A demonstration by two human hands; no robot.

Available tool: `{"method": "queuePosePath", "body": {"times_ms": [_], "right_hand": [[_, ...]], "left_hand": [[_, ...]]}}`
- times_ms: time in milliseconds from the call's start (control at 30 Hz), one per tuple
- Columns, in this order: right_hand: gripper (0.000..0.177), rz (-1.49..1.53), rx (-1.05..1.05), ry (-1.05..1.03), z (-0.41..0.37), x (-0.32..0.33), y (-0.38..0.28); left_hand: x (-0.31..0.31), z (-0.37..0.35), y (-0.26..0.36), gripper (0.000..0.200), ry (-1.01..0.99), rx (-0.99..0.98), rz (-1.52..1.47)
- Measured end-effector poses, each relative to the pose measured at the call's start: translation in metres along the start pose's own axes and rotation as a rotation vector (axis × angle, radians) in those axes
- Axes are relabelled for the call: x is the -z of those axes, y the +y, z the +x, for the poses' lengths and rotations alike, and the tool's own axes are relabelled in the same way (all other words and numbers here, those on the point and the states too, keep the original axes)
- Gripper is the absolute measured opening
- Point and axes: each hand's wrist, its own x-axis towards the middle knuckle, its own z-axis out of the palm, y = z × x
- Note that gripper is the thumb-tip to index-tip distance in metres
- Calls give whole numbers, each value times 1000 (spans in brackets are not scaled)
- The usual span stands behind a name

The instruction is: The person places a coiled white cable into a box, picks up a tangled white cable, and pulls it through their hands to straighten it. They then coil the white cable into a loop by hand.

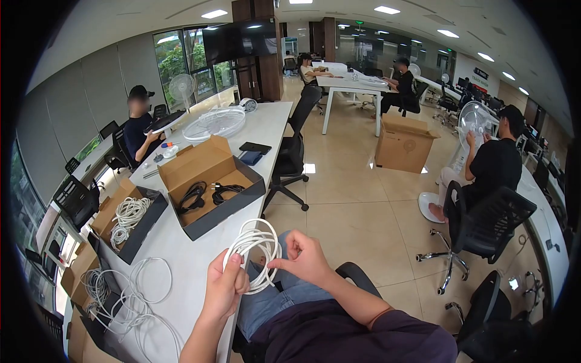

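Observation:
A coil of white cable (259, 247) is held up over my lap, just off the table's near edge. My left hand (229, 279) grips the coil's lower left side, its thumb pressed over the loops. On the opposite side is my right hand (302, 260), with curled fingers and the thumb against the coil's right edge; exactly which strand it pinches is partly hidden. Loose loops of grey-white cable (145, 296) lie on the table to the left, running to a box (100, 308) with more cable in it.
On the white table (203, 266) stand an open box (227, 206) with black power cords and another box (142, 236) with white cable coils. Farther back lie a fan grille (215, 124) and a black phone (255, 147). Several people sit around the room; one handles a fan (475, 124).

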Motion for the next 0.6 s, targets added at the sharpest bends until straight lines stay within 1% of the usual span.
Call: {"method": "queuePosePath", "body": {"times_ms": [33,133,233,333,433,533,567,600], "right_hand": [[39,30,28,52,1,-2,1],[43,279,74,26,6,-13,8],[42,336,35,-78,3,-15,10],[44,328,-57,-138,5,-15,17],[35,411,-89,-136,5,-19,11],[27,343,-46,-108,4,-29,26],[24,327,-88,-89,4,-30,27],[22,236,-30,-78,4,-30,30]], "left_hand": [[0,-1,0,23,-5,15,-15],[-1,0,-11,24,-18,56,3],[-2,2,-11,25,-19,87,-10],[1,2,-12,25,-20,117,-53],[1,1,-11,25,-26,148,-89],[-4,1,-17,26,-54,194,-108],[-5,2,-20,26,-65,211,-113],[-5,2,-21,26,-61,223,-110]]}}
